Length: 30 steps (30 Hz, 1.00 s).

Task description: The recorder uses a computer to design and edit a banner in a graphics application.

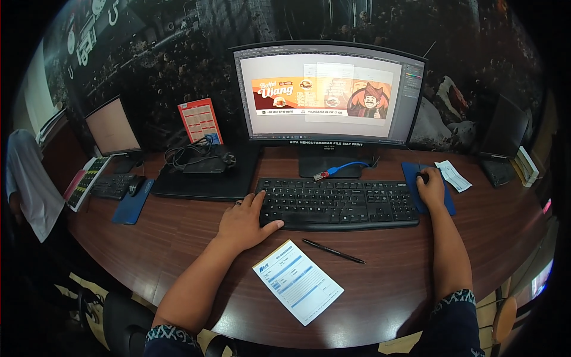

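My left hand (244,222) rests at the left end of the black keyboard (333,218), fingers spread over the keys and thumb along the front edge. At the right, my right hand (430,188) is wrapped over a dark computer mouse (423,178), mostly hidden under it, on a blue mouse pad (410,171). Behind the keyboard stands a curved monitor (333,141) with an orange and white banner design on its screen. In front of the keyboard lie a black pen (334,251) and a pad of white and blue forms (298,282).
A closed black laptop (205,189) with a coiled cable and adapter (205,162) on top lies left of the monitor, near a red calendar (200,121). A blue USB cable (345,168) crosses the monitor foot. White paper slip (453,176) sits beside the mouse pad. Other monitors (113,127) flank both sides.
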Tool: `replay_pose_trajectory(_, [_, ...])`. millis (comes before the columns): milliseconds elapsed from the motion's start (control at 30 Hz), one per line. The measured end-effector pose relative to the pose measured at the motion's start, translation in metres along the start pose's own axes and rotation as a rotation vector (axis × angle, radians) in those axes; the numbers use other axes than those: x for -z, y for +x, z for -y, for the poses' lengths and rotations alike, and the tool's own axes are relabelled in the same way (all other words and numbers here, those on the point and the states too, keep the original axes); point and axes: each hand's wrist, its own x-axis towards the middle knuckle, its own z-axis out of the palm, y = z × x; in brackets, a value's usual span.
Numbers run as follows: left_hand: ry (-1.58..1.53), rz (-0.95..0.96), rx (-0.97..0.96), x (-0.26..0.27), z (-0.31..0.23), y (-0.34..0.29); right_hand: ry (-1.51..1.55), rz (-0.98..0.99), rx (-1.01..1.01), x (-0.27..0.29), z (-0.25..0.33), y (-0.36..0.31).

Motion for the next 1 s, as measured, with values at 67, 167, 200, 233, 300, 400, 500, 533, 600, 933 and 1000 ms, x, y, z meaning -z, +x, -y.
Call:
replay_pose_trajectory(67, [0.007, -0.005, 0.001, 0.0007, -0.0006, -0.0002, 0.020, -0.026, 0.015, -0.0008, 0.0001, 0.0005])
replay_pose_trajectory(167, [0.014, -0.006, 0.003, 0.0018, -0.0009, -0.0007, 0.029, -0.041, 0.013, 0.0002, 0.0018, 0.0003])
replay_pose_trajectory(200, [0.013, -0.005, 0.006, 0.0020, -0.0009, -0.0008, 0.019, -0.031, -0.003, 0.0008, 0.0028, 0.0003])
replay_pose_trajectory(233, [0.012, -0.005, 0.007, 0.0018, -0.0010, -0.0009, 0.019, -0.031, -0.003, 0.0015, 0.0042, -0.0002])
replay_pose_trajectory(300, [0.010, 0.004, 0.015, 0.0019, -0.0013, -0.0005, -0.013, -0.012, -0.034, 0.0024, 0.0067, -0.0009])
replay_pose_trajectory(400, [-0.001, 0.005, 0.011, 0.0008, 0.0002, -0.0001, -0.004, -0.006, -0.016, 0.0008, 0.0028, 0.0000])
replay_pose_trajectory(500, [0.015, -0.011, 0.010, -0.0019, 0.0009, -0.0005, 0.011, -0.014, -0.003, 0.0009, 0.0039, -0.0005])
replay_pose_trajectory(533, [0.014, -0.011, 0.010, -0.0015, 0.0007, -0.0004, 0.011, -0.014, -0.003, 0.0007, 0.0033, -0.0002])
replay_pose_trajectory(600, [0.018, -0.004, 0.015, -0.0002, -0.0004, -0.0001, 0.015, -0.004, 0.016, -0.0001, 0.0010, 0.0003])
replay_pose_trajectory(933, [0.008, -0.016, 0.006, 0.0008, -0.0005, -0.0005, 0.045, 0.004, 0.039, -0.0017, -0.0030, 0.0023])
replay_pose_trajectory(1000, [0.014, -0.013, 0.006, -0.0008, 0.0000, 0.0001, 0.033, 0.002, 0.027, -0.0012, -0.0012, 0.0016])
